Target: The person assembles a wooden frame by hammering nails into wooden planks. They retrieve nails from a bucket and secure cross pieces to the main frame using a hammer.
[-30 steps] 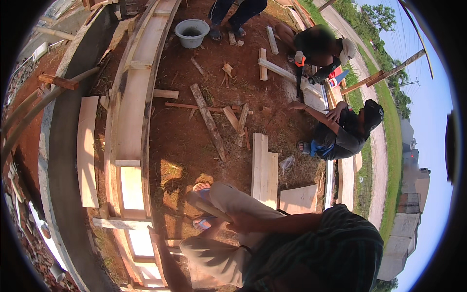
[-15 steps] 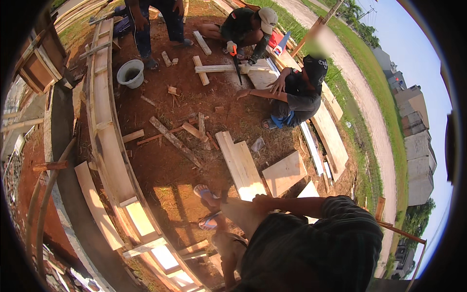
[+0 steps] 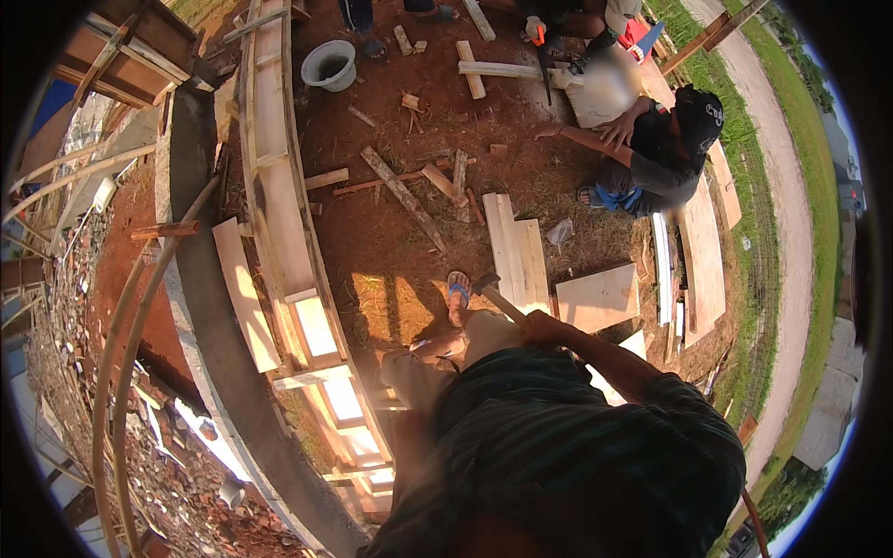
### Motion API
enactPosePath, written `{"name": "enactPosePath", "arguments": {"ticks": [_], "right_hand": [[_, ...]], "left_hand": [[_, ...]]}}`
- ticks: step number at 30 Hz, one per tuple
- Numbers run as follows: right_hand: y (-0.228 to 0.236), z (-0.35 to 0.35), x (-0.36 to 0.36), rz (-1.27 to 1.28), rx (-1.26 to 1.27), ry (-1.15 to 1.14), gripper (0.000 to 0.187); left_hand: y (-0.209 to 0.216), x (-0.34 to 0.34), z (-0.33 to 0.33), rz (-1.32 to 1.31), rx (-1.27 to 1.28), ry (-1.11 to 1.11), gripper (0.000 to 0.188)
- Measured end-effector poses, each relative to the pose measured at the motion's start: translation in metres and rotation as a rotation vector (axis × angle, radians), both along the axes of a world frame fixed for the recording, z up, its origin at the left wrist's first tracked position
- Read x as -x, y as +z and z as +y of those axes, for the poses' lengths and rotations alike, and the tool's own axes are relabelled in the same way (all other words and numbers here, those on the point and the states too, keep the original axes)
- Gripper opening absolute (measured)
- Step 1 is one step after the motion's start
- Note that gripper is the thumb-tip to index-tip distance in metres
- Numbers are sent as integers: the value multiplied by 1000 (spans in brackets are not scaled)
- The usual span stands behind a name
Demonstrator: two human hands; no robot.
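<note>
My right hand (image 3: pixel 539 328) is closed around the wooden handle of a hammer (image 3: pixel 505 302). Its dark head lies out ahead, over the ground between my foot and some pale boards (image 3: pixel 516 251). Of my left side only a blurred stretch of arm (image 3: pixel 409 446) shows beside my body, and the fingers are hidden. Nearest to that arm is the long wooden formwork (image 3: pixel 279 200), with cross-pieces nailed over its channel.
A grey-white bucket (image 3: pixel 328 65) stands beyond the formwork. One co-worker (image 3: pixel 642 153) squats at the right; another holds an orange-handled saw (image 3: pixel 545 70) at a plank. Scrap wood (image 3: pixel 402 197) litters the red soil. A concrete-edged trench (image 3: pixel 209 307) and bent poles (image 3: pixel 121 372) run along the left.
My view has swung left and down, so the scene sits further right and higher. The hammer has come into sight in my right hand, which earlier rested by my thigh.
</note>
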State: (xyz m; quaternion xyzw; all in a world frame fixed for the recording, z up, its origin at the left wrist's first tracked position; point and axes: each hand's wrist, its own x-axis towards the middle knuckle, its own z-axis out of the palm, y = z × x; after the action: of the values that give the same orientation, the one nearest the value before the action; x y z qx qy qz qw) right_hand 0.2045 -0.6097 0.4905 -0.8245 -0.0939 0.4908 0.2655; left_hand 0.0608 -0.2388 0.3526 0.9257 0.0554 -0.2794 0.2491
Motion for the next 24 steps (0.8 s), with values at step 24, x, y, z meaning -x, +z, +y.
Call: {"name": "enactPosePath", "arguments": {"ticks": [24], "right_hand": [[62,79,-159,-152,84,-589,36]], "left_hand": [[114,-273,101,260,381,-2,40]]}}
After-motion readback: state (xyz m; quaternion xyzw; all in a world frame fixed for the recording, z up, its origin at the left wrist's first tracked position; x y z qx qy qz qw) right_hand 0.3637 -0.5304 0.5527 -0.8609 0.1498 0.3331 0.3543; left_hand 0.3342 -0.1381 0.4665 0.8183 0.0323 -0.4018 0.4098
